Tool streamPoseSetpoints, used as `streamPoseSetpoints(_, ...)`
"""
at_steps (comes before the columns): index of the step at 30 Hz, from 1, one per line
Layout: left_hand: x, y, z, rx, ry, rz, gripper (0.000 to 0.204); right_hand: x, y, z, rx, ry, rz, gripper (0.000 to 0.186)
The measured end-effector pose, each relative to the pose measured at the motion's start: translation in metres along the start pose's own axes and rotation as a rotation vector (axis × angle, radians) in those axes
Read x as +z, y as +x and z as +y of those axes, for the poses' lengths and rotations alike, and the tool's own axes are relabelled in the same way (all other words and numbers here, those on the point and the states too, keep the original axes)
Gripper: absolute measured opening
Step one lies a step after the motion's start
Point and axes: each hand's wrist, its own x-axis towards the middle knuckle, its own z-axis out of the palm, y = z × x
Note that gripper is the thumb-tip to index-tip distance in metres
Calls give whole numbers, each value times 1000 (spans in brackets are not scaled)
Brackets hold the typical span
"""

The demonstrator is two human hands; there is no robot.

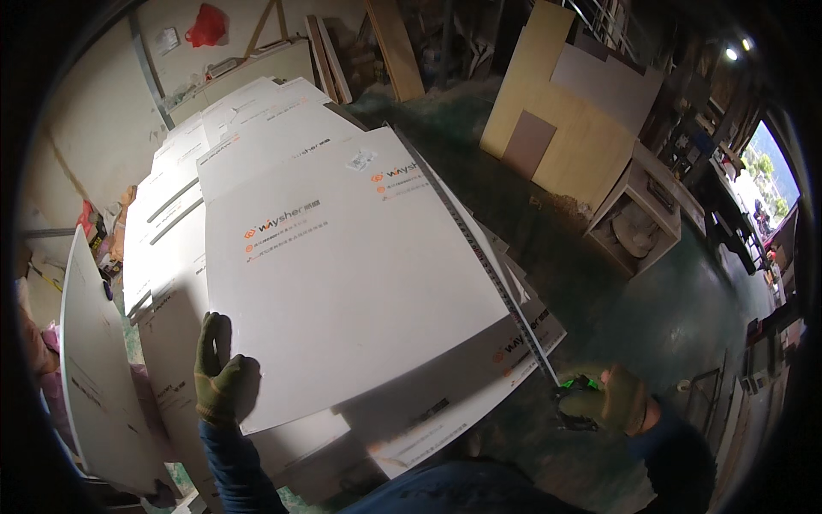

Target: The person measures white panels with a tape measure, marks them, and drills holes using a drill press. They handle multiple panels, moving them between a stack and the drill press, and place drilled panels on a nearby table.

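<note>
A large white board (342,300) with orange and black print lies on top of a stack of similar boards. My left hand (217,377), in an olive-green work glove, is at the board's near left corner, fingers stretched upward along its edge and thumb apart. My right hand (623,401), gloved too, is closed around a green and black tape measure (579,385) off the near right side of the stack. From it the pulled-out blade (479,248) runs along the right edge of the top board to its far end.
More printed white boards (180,206) lie under and behind, unevenly stacked. Another white panel (98,360) leans upright at the left. Beyond the dark green floor (599,317) stand a yellowish plywood sheet (556,103) and an open wooden cabinet (634,218). A red bag (206,26) hangs on the wall.
</note>
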Motion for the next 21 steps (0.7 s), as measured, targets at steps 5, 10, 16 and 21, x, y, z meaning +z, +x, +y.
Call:
streamPoseSetpoints(5, -5, 5, -10, 49, 50, -16, 86, -3, 15, 9, -127, -152, 38, 30)
streamPoseSetpoints(10, 2, 0, 5, 12, -44, 12, 86, -6, 44, -10, -139, -63, -148, 28)
streamPoseSetpoints(16, -9, 4, -10, 37, -109, -13, 87, -1, 52, -14, -108, -65, -133, 26)
streamPoseSetpoints(21, -7, 5, -12, 27, -106, 6, 86, -1, 65, 12, -181, -231, -121, 28)
